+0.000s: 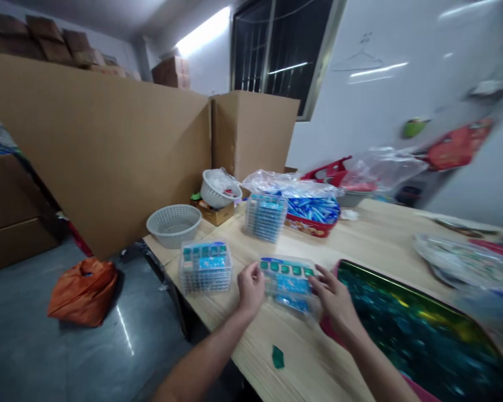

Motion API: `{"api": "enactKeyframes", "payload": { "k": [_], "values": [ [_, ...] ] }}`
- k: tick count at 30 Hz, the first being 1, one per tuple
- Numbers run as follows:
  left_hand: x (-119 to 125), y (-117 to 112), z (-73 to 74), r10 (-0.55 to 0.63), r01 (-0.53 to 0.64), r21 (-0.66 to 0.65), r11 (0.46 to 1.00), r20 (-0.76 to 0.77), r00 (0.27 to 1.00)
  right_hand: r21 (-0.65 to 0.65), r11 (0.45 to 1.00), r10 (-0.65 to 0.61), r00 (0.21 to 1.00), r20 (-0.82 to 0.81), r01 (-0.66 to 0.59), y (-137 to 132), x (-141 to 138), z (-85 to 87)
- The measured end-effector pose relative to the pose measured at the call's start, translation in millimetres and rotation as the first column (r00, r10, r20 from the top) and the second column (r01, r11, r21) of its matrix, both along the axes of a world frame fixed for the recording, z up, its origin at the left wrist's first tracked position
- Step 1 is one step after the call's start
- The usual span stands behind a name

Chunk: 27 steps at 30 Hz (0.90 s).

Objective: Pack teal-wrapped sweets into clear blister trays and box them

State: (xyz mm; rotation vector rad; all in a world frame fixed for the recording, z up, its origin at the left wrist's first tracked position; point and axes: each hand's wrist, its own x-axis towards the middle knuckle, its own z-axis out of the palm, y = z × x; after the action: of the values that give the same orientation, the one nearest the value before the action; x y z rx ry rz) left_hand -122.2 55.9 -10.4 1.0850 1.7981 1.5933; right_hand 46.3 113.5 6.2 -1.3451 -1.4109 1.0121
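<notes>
A clear plastic case [291, 285] lies on the table in front of me, with a row of green square pieces and blue packets in it. At its left edge, my left hand [250, 287] is closed with thumb and fingers on the plastic. My right hand [333, 296] pinches the opposite edge, its fingertips by the last green piece. To the left stands a stack of similar filled cases [205, 268]. Another stack [266, 218] rises farther back. A loose green piece [278, 357] rests near the table's front edge.
On the right is a large tray [427, 324] of dark green pieces. A red tin [312, 223] of blue packets sits behind. Two grey baskets [174, 223] occupy the back left. Cardboard [109, 151] walls the left side; an orange bag [84, 290] lies on the floor.
</notes>
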Motion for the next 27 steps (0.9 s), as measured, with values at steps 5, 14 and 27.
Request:
{"api": "enactKeyframes", "payload": {
  "k": [5,14,27],
  "values": [
    [2,-35,49.8,0.017,0.016,0.221,0.975,-0.148,0.989,0.015,1.0,0.002,0.986,-0.168,0.001,-13,1,30.1],
    [-102,-106,107.2,0.341,-0.294,0.179,0.939,-0.604,0.721,0.209,0.919,0.364,0.923,-0.125,-0.334,-36,-128,84.2],
    [-135,-119,80.6,0.463,-0.417,0.274,0.867,-0.753,0.467,0.132,0.944,0.288,0.951,0.115,-0.302,-72,-149,58.8]
  ]
}}
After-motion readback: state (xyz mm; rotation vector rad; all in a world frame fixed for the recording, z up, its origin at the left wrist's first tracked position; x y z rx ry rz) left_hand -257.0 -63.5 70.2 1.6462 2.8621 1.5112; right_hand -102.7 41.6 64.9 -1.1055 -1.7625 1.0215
